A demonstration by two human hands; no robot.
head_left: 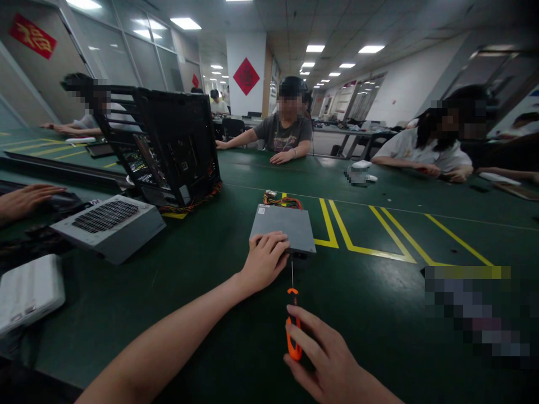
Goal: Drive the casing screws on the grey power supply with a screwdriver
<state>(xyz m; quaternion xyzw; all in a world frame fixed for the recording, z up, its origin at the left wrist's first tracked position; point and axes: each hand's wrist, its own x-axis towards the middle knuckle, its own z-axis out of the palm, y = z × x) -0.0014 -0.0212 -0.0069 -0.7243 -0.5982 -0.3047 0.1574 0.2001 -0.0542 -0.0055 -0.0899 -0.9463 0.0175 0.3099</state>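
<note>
In front of me a grey computer power supply (297, 227) lies on the green table, with its bundle of coloured wires (290, 202) at the far side. My left hand (266, 261) grips its near left part, fingers across the top. Between the fingers of my right hand (326, 348) is an orange and black screwdriver (293, 328). The thin shaft points away from me, towards the near side of the power supply. Whether the tip touches a screw there I cannot make out.
On the left stand a second power supply (126, 230), a black computer case (181, 146) and a white box (31, 292). Another person's hand (31, 199) lies beside them. Yellow tape lines (379, 252) mark the table (202, 336). Several people sit around it.
</note>
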